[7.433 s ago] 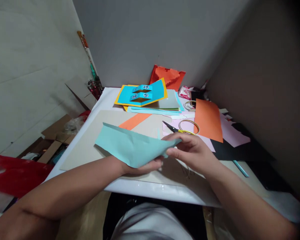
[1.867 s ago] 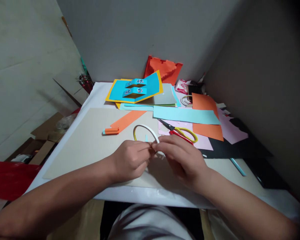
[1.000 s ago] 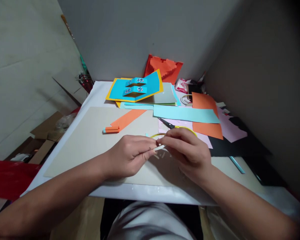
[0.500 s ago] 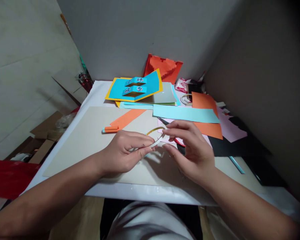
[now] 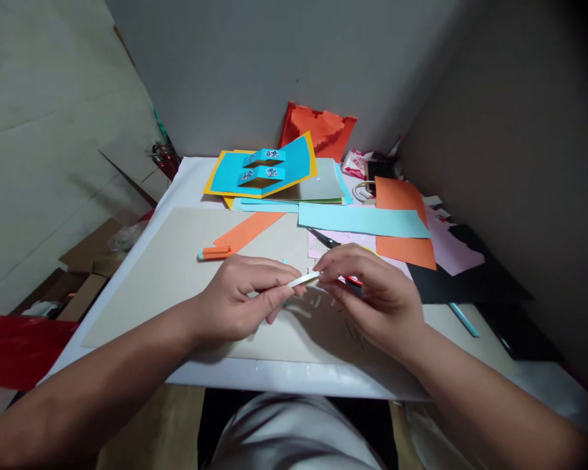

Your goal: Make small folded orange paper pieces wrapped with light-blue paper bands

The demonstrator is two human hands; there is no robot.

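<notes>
A thin white roll of tape [image 5: 304, 279], seen nearly edge-on, is held above the board between my two hands. My left hand [image 5: 247, 297] is closed on one side of it, thumb along the rim. At the other side, my right hand [image 5: 372, 284] has its thumb and fingertips pinched on the roll's edge. Scissors [image 5: 326, 239] with dark blades and red-and-yellow handles lie behind my right hand, which partly hides them. An orange rolled paper piece with a light blue end [image 5: 215, 252] and an orange strip [image 5: 249, 228] lie beyond my left hand.
Under my hands is a beige board [image 5: 142, 287] with small paper scraps. Behind stand a blue-and-yellow pop-up card [image 5: 225, 179] and a red card [image 5: 318, 127] against the wall. A light blue strip [image 5: 362, 222], orange paper [image 5: 404, 196] and black paper [image 5: 451, 281] lie to the right.
The tape roll has tilted from showing its open ring to nearly edge-on. My right fingers have closed in on its edge, and more of the scissors shows.
</notes>
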